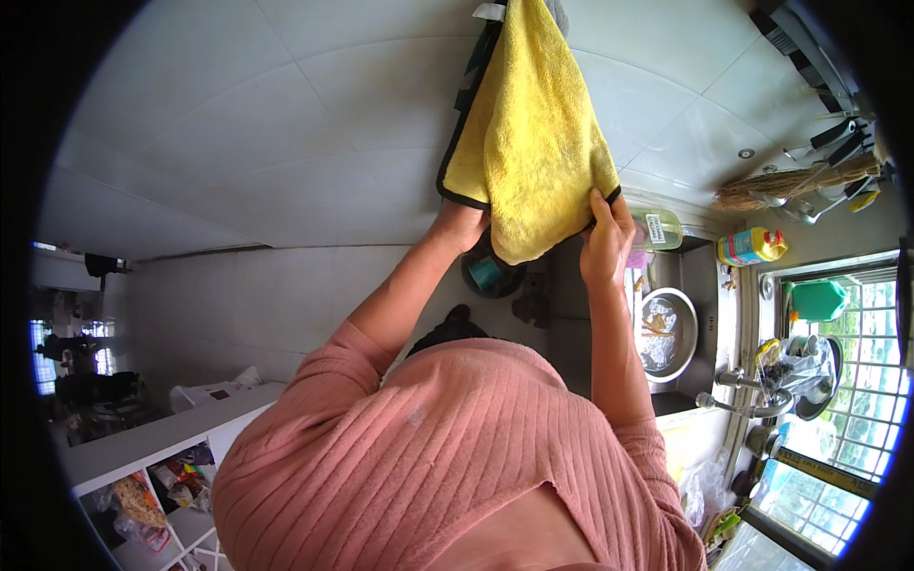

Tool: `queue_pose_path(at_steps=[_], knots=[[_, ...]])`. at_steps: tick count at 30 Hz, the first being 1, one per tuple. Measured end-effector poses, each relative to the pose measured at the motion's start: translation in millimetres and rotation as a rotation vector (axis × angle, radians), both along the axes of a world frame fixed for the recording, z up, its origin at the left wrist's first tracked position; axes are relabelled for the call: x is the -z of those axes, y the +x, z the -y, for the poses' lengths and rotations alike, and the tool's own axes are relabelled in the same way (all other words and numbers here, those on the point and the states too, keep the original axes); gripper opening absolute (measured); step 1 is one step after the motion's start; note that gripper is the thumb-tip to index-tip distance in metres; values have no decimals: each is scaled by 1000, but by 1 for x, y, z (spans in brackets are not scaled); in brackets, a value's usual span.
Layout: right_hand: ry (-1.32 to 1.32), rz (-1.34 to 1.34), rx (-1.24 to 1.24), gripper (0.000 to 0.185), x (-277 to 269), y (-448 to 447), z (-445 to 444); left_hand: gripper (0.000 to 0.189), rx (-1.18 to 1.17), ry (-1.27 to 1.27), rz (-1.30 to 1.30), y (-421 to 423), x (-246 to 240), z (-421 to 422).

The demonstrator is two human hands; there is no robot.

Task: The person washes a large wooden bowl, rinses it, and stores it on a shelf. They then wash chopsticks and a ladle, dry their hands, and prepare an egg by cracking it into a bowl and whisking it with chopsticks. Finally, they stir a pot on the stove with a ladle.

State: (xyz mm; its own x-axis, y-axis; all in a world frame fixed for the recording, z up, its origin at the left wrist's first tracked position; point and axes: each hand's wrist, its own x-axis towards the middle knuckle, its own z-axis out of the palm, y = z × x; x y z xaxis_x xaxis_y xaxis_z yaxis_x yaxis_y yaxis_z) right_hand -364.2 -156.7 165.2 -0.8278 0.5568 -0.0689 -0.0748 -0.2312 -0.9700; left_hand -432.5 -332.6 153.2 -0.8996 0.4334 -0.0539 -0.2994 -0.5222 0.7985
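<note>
A yellow plush cloth (546,135) with black edging hangs against the tiled wall from a point near the top of the view. My right hand (609,239) grips its lower right corner, thumb on the front. My left hand (463,225) is at the lower left edge, its fingers hidden behind the cloth, so its hold cannot be told. Part of a grey cloth (558,16) shows behind the top.
To the right, a steel sink (703,314) holds a metal basin (668,335) below a faucet (757,403). A yellow bottle (750,247) stands by the sink. Utensils hang at upper right. A dark bucket (500,275) is on the floor; white shelving (178,442) stands lower left.
</note>
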Motion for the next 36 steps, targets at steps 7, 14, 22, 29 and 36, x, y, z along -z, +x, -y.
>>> queue_pose_path(at_steps=[7,14,22,29,36], knots=[[-214,-2,-92,34,16,-18,-4,52,140,383,155,-2,-4,37],[-111,-174,-398,56,-37,-8,53,46,483,470,58,-15,20,18],[-212,-142,-319,42,-59,-36,66,47,154,-380,-620,-27,0,-25],[36,-79,-132,47,-57,-37,71,57,175,-260,-450,-39,16,-24],[737,-135,58,62,-43,-53,64,61,312,40,47,9,-44,-28]])
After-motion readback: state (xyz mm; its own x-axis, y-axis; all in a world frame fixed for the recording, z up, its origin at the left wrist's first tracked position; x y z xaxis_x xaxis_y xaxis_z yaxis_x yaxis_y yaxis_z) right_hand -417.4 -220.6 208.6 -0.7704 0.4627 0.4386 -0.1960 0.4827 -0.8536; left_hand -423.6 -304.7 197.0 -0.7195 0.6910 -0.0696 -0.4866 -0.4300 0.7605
